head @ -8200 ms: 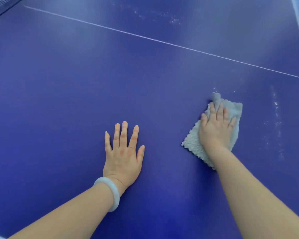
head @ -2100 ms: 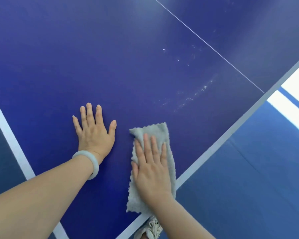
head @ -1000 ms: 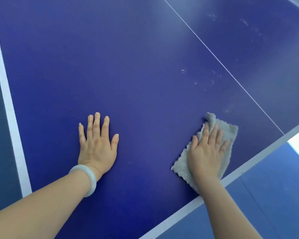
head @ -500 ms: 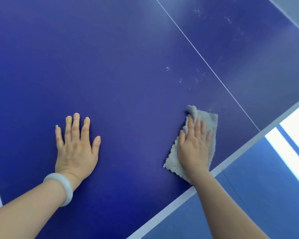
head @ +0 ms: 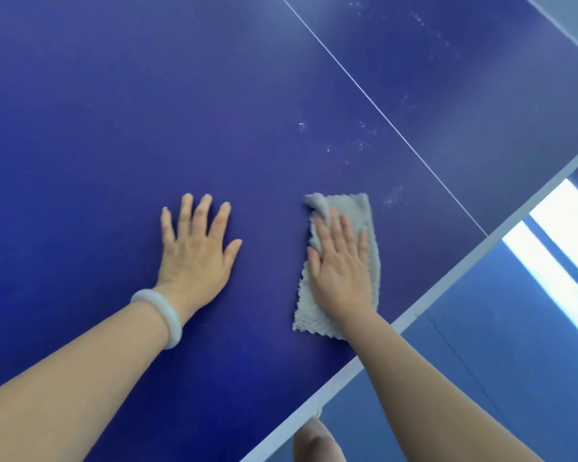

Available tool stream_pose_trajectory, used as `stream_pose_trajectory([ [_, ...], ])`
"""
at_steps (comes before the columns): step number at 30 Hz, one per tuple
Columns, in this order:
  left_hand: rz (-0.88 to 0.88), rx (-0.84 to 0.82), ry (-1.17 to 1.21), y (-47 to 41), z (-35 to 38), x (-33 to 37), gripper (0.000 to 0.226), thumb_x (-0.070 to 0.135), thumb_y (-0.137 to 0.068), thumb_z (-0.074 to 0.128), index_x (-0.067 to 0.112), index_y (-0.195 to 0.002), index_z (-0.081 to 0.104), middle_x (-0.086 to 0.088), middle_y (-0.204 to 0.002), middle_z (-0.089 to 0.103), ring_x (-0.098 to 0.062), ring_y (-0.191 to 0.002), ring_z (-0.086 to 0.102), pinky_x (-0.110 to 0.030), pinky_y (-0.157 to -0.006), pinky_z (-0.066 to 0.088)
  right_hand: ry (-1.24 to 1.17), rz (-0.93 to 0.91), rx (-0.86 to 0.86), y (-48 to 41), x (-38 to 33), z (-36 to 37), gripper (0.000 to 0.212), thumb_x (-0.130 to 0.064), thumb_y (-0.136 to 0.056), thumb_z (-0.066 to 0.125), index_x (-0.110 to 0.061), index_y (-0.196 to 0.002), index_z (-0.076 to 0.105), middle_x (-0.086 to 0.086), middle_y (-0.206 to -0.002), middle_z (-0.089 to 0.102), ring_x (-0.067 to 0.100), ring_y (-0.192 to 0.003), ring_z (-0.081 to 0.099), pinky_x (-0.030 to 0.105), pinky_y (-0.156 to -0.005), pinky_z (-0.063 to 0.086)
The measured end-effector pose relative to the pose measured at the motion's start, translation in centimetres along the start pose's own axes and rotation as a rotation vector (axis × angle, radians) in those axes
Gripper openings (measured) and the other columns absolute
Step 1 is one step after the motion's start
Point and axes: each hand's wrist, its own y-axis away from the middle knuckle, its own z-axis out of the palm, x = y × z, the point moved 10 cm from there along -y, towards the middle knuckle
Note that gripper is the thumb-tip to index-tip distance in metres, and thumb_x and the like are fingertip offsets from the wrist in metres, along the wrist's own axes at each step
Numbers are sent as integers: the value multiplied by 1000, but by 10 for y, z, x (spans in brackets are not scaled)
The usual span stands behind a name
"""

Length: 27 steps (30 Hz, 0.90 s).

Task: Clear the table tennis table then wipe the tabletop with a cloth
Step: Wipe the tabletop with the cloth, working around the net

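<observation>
The left hand [head: 194, 251] lies flat on the blue tabletop [head: 97, 135], fingers straight and spread, a pale bangle [head: 161, 315] on its wrist. Just beside it, the right hand [head: 342, 271] presses straight fingers onto the grey cloth [head: 361, 208], near the table's white-edged right side. Pale smudges [head: 364, 135] lie beyond the cloth.

blue table tennis table [head: 147, 111] | grey cloth [head: 354, 208] flat near edge

Right hand [head: 342, 271]: we're pressing flat on the grey cloth [head: 354, 208].
Left hand [head: 196, 253]: we've got it spread on the blue tabletop [head: 114, 111].
Bracelet [head: 162, 311]: pale, on our left wrist.
</observation>
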Motion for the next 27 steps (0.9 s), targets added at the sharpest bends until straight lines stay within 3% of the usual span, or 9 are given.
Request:
stream_pose_trajectory([
  [4,-65,2,16,-51,1,7,68,53,-98,18,17,-156,12,-15,-162,9,-36,-150,-2,-60,-119,2,-14,432,-14,51,102,-3,64,-48,-95,-3,-30,-156,-9,-3,-167,-6,11,-152,-16,43,-122,-12],
  [6,-139,-4,37,-68,4,1,68,53,-99,17,18,-156,10,-14,-163,6,-35,-150,-4,-60,-119,2,-13,509,-20,66,109,-3,63,-46,-94,-5,-29,-154,-16,-2,-167,-9,13,-152,-17,44,-122,-13],
  [8,-175,17,51,-73,6,0,66,52,-99,18,17,-156,13,-14,-162,8,-35,-150,-3,-60,-118,2,41,405,-16,58,77,-2,62,-45,-96,-5,-25,-153,-13,1,-167,-7,17,-153,-14,46,-122,-10],
  [12,-179,52,73,-71,6,2,63,48,-100,21,17,-154,22,-15,-161,17,-34,-150,4,-60,-119,5,-3,-68,21,7,-35,3,58,-41,-104,14,-21,-160,10,1,-167,4,19,-154,-6,48,-123,-1],
  [18,-206,41,42,-72,3,1,64,49,-98,16,20,-155,20,-12,-162,15,-30,-151,3,-56,-120,4,9,-312,-2,-119,-108,-2,57,-40,-106,15,-21,-160,9,1,-168,-1,21,-154,-9,48,-123,-8],
  [22,-222,38,39,-76,3,0,65,50,-97,14,22,-155,19,-10,-162,15,-28,-151,2,-55,-120,3,21,-302,-11,-203,-108,-14,58,-41,-107,19,-22,-160,7,1,-168,-2,21,-154,-8,47,-123,-11],
  [27,-217,24,26,-77,3,0,69,51,-95,6,21,-155,20,-10,-162,17,-29,-151,3,-56,-120,5,-48,65,22,-204,-10,-24,62,-42,-104,18,-20,-160,3,3,-168,-5,20,-153,-11,46,-122,-15],
])
